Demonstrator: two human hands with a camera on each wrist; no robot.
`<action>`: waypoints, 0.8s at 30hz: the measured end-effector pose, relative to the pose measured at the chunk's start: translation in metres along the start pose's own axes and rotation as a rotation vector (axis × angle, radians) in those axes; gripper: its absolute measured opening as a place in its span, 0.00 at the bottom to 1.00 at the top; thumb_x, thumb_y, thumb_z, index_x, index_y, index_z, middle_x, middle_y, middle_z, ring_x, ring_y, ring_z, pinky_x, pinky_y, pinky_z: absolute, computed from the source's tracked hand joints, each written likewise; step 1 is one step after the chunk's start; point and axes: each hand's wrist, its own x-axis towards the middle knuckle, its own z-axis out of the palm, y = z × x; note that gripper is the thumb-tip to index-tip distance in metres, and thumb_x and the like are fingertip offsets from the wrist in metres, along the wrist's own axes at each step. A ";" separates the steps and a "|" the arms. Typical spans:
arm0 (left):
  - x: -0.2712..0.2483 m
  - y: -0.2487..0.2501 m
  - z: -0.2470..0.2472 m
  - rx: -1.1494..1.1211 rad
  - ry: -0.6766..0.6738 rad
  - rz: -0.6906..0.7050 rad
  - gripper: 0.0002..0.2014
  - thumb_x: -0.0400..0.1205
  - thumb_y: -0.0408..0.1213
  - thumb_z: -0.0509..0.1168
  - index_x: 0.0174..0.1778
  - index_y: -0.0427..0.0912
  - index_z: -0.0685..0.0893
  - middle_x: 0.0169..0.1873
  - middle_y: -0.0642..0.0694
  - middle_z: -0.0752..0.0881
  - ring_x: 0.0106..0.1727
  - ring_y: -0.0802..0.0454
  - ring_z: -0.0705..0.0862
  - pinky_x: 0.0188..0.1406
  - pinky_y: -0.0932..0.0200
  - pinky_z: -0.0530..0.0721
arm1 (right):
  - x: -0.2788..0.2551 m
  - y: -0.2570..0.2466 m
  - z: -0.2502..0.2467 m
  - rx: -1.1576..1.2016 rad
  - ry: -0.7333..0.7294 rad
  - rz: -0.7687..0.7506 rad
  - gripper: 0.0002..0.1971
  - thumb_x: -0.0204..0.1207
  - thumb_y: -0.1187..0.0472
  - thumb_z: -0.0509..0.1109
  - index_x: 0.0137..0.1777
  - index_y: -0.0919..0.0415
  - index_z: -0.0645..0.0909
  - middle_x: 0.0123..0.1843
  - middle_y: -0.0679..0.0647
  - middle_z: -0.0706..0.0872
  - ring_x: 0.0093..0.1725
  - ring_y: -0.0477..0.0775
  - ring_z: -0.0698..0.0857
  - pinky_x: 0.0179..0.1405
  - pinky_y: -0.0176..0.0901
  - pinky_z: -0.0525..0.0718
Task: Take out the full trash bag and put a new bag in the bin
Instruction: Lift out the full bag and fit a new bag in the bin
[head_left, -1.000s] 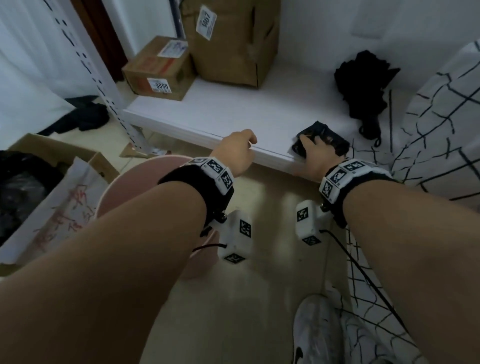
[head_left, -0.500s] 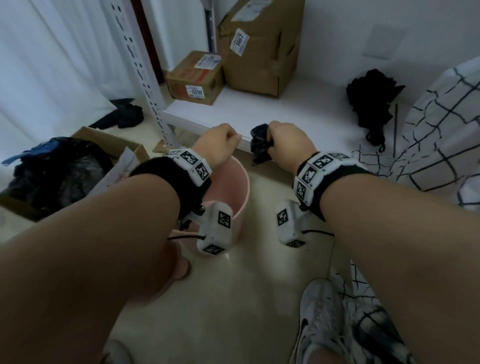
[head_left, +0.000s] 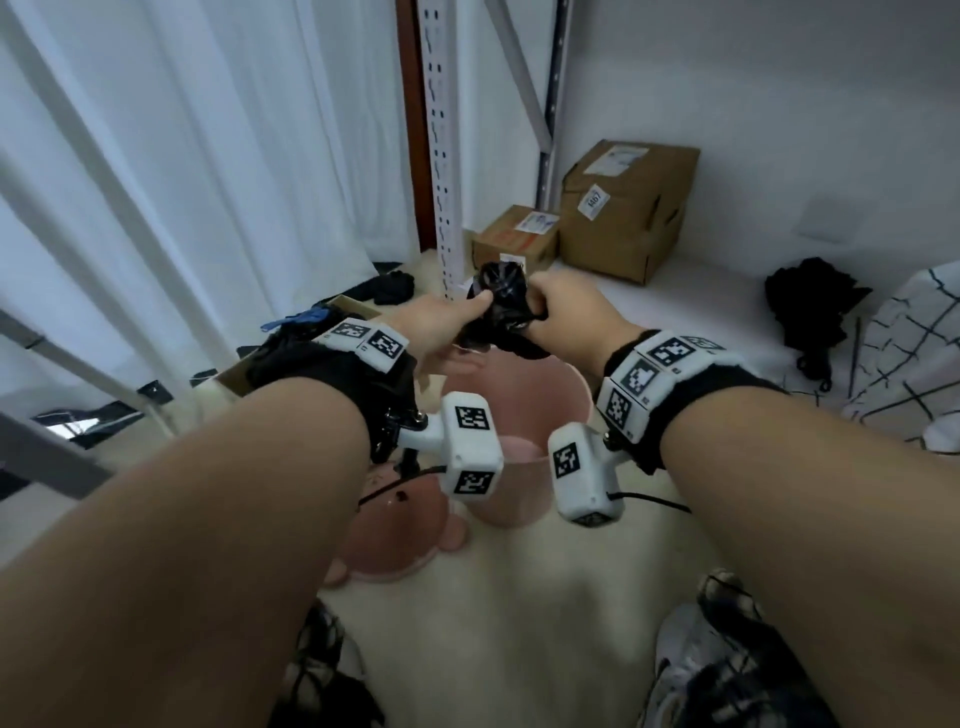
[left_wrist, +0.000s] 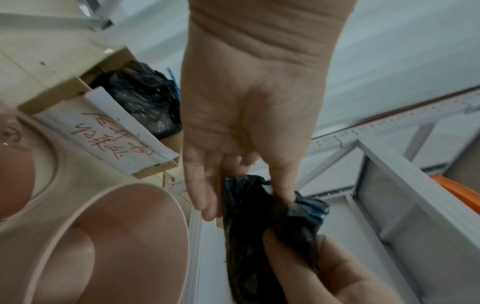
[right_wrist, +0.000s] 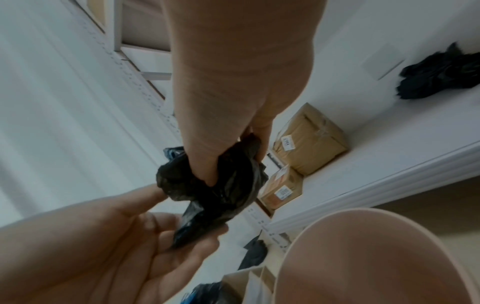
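A crumpled black new bag hangs in the air above the empty pink bin. My right hand grips the bag in a fist, fingers wrapped round its bunched top. My left hand pinches the bag's other side between thumb and fingers. The bin's pink lid lies on the floor beside the bin. The full black trash bag sits in an open cardboard box at the left.
A white shelf behind the bin carries two taped cardboard boxes and a black bundle. A perforated shelf post and white curtains stand at the left. Checked fabric is on the right, and a shoe below.
My right hand picked the black bag off the shelf edge and raised it over the bin. My left hand left the shelf edge and took hold of the bag too.
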 end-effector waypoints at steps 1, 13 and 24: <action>-0.001 -0.003 -0.004 -0.033 0.017 0.012 0.20 0.82 0.50 0.63 0.60 0.37 0.80 0.48 0.40 0.87 0.39 0.49 0.87 0.36 0.62 0.89 | -0.001 -0.007 0.003 0.022 -0.016 -0.020 0.18 0.72 0.64 0.69 0.29 0.51 0.62 0.31 0.48 0.71 0.34 0.54 0.73 0.29 0.40 0.66; 0.007 0.000 -0.021 -0.063 -0.033 0.280 0.10 0.82 0.26 0.59 0.39 0.44 0.76 0.34 0.46 0.81 0.35 0.53 0.81 0.35 0.63 0.80 | 0.012 -0.010 0.017 0.681 -0.046 0.110 0.29 0.73 0.56 0.75 0.73 0.58 0.71 0.61 0.54 0.83 0.60 0.50 0.83 0.55 0.34 0.84; 0.013 -0.006 -0.025 0.382 0.275 0.270 0.06 0.83 0.28 0.59 0.43 0.40 0.78 0.37 0.46 0.79 0.41 0.51 0.78 0.39 0.62 0.77 | 0.004 0.012 0.008 0.414 0.220 0.214 0.12 0.78 0.65 0.68 0.60 0.65 0.80 0.55 0.58 0.85 0.56 0.56 0.82 0.57 0.41 0.77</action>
